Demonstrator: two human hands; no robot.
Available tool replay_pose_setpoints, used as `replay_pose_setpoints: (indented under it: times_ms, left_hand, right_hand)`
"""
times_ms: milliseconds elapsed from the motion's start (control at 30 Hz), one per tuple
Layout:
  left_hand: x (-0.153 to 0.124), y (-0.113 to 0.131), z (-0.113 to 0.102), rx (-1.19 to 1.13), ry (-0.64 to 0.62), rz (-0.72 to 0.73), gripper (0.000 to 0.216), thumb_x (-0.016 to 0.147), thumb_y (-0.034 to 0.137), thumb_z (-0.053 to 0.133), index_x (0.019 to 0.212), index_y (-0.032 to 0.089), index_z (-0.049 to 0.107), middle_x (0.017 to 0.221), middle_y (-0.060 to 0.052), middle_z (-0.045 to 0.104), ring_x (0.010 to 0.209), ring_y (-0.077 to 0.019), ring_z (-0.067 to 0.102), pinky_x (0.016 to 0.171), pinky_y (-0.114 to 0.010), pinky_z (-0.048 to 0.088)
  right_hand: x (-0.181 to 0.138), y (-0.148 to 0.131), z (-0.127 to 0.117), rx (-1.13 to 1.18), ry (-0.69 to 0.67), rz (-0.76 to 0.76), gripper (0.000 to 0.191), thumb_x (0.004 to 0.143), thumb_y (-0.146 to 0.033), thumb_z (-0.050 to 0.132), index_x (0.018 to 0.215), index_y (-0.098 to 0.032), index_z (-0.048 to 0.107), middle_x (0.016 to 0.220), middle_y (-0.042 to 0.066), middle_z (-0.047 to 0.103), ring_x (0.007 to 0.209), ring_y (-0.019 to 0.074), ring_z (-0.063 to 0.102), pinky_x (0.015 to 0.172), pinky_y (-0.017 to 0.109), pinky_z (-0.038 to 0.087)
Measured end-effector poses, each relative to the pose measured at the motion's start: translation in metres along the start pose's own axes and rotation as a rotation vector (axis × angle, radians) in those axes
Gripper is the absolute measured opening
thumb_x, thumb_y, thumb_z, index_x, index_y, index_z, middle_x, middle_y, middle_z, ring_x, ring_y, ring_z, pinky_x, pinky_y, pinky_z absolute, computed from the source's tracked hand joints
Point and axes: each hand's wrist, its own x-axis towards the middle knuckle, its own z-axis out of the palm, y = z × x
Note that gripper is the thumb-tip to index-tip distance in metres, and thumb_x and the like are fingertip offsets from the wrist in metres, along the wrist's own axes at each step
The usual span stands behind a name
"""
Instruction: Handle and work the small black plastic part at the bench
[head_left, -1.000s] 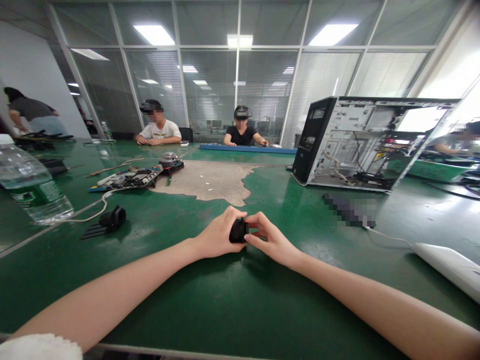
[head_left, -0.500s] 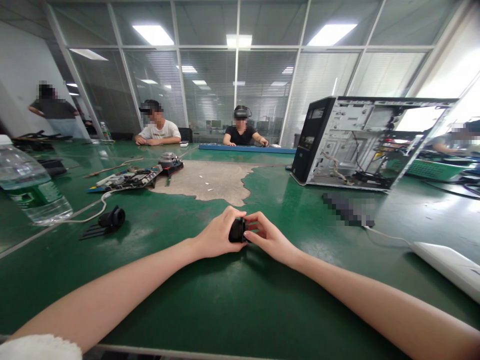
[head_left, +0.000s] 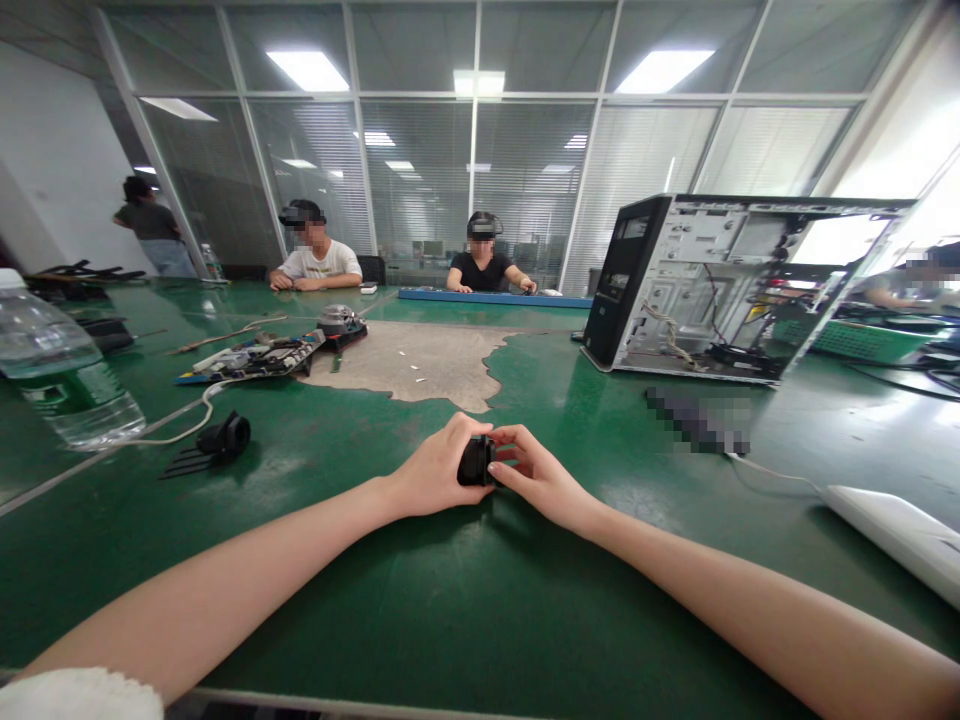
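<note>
A small black round part (head_left: 475, 462) sits low over the green table (head_left: 450, 620), held between both hands. My left hand (head_left: 435, 468) wraps around its left side with fingers curled over the top. My right hand (head_left: 538, 478) pinches its right side with thumb and fingertips. Both forearms rest on the table and reach forward from the near edge.
A similar black part (head_left: 223, 438) with a cable lies to the left, near a water bottle (head_left: 64, 375). A circuit board (head_left: 259, 357) lies farther back. An open computer case (head_left: 720, 285) stands at the right, a white object (head_left: 892, 530) near it. Several people sit or stand beyond.
My hands stay on the black part with only slight finger shifts. The person at the far left has walked to the right.
</note>
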Motion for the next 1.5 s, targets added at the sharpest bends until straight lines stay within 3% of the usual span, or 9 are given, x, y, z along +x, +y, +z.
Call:
replay_pose_setpoints:
  times_ms: [400,633,900,1100,1500]
  left_hand:
    - [0.0008,0.0005,0.0008,-0.001,0.007,-0.017,0.059,0.062,0.025,0.066,0.112,0.021,0.035,0.105,-0.005,0.045,0.094,-0.0216,0.051,0.079,-0.034,0.044]
    - [0.0006,0.0006,0.0,-0.013,0.009,-0.013,0.058,0.063,0.024,0.065,0.112,0.022,0.036,0.106,-0.005,0.046,0.097,-0.0221,0.051,0.081,-0.035,0.043]
    - [0.0005,-0.001,0.0013,-0.006,0.006,-0.014,0.058,0.062,0.024,0.066,0.111,0.021,0.035,0.104,-0.005,0.045,0.093,-0.0211,0.051,0.078,-0.033,0.044]
    - [0.0008,0.0005,-0.0001,-0.012,0.012,-0.014,0.057,0.062,0.025,0.066,0.111,0.022,0.036,0.105,-0.005,0.045,0.093,-0.0214,0.051,0.079,-0.034,0.043]
    - [0.0001,-0.0002,-0.0001,0.013,-0.005,-0.015,0.058,0.062,0.023,0.065,0.112,0.021,0.035,0.105,-0.005,0.045,0.093,-0.0214,0.051,0.078,-0.034,0.044]
  right_hand:
    - [-0.0017,-0.0033,0.0005,-0.008,0.012,-0.061,0.017,0.08,-0.026,0.052,0.096,-0.022,0.046,0.097,0.003,0.051,0.098,0.0175,0.054,0.078,0.032,0.05]
    - [-0.0001,-0.0001,0.0001,0.002,-0.005,-0.015,0.026,0.08,-0.024,0.052,0.104,-0.022,0.043,0.104,0.004,0.05,0.097,0.0168,0.053,0.079,0.033,0.05]
    - [-0.003,-0.0064,0.0001,-0.026,-0.021,-0.078,0.024,0.078,-0.02,0.054,0.1,-0.022,0.044,0.101,0.003,0.049,0.097,0.0171,0.053,0.075,0.031,0.05]
    - [-0.0012,-0.0047,0.0007,-0.014,0.002,-0.031,0.02,0.08,-0.026,0.051,0.099,-0.022,0.045,0.097,0.003,0.052,0.093,0.0169,0.055,0.07,0.03,0.051]
    - [-0.0026,-0.0044,0.0008,-0.031,-0.024,-0.075,0.026,0.078,-0.021,0.054,0.101,-0.022,0.044,0.101,0.004,0.05,0.099,0.0177,0.052,0.076,0.032,0.051]
